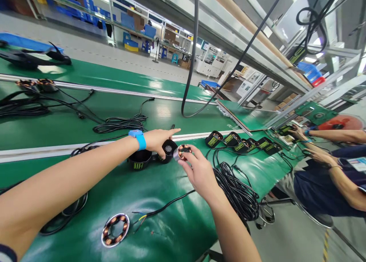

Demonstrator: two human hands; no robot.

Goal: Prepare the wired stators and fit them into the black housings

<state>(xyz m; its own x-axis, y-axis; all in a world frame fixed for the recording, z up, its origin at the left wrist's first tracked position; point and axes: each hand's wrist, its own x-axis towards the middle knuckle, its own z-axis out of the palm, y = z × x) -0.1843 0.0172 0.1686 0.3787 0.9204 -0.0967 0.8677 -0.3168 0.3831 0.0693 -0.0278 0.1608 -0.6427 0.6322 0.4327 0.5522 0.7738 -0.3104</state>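
Observation:
My left hand (156, 141), with a blue band (140, 139) at the wrist, has its thumb at the near rim of a black cup-shaped housing (168, 149). Its index finger stretches out past that housing, which tilts with its mouth towards me. Pinched in the fingers of my right hand (201, 173) is a ring-shaped motor stator (180, 151) with copper windings, just right of the housing. Another black housing (139, 163) with green markings stands under my left wrist. Nearer me, a second stator (106, 232) lies flat beside a cable's bare coloured wire ends (142, 217).
Several black housings (214, 140) line the bench's right side, behind a thick cable coil (238, 191). More cables (122, 123) lie across the green bench (160, 186). A black cable (187, 90) hangs in front. At right, a co-worker's hands (300, 134) handle a part.

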